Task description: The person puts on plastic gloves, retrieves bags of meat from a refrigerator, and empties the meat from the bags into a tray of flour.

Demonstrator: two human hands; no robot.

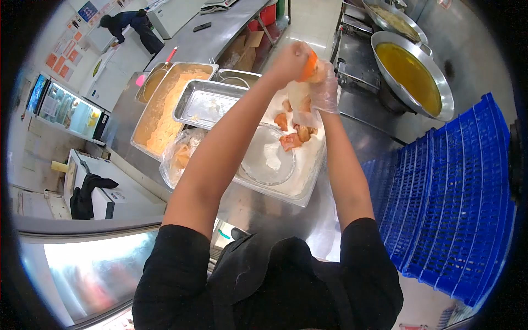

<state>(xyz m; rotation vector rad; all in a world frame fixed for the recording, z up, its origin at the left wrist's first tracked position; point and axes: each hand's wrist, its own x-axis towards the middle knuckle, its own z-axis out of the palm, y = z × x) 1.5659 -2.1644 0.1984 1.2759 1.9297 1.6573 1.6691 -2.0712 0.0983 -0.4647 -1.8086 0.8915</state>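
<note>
Orange item (310, 67) above a tray of floured raw meat

The orange item, its exact kind unclear, lies between the two hands over the far end of a steel tray (306, 201) of white flour. The bare left hand (291, 63) grasps it with curled fingers. The right hand (324, 91), in a clear plastic glove, is just beside its lower edge; whether these fingers grip anything cannot be told.

Below the hands, raw meat pieces (290, 142) lie in the flour. Nearer the wearer, a round sieve (256, 159) rests within the same tray, a patch of flour on its mesh. To the left stand a shallow steel tray (206, 102) with pale crumbs, a deep pan of yellowish breading (168, 113) and a clear plastic bag (175, 165); a red-handled strainer (155, 81) lies beyond.

At right, a wok (448, 107) holds yellow oil, with a second wok (391, 21) behind it and a blue plastic basket (440, 203) nearer. A person in dark clothing (132, 23) bends over in the left background.
</note>
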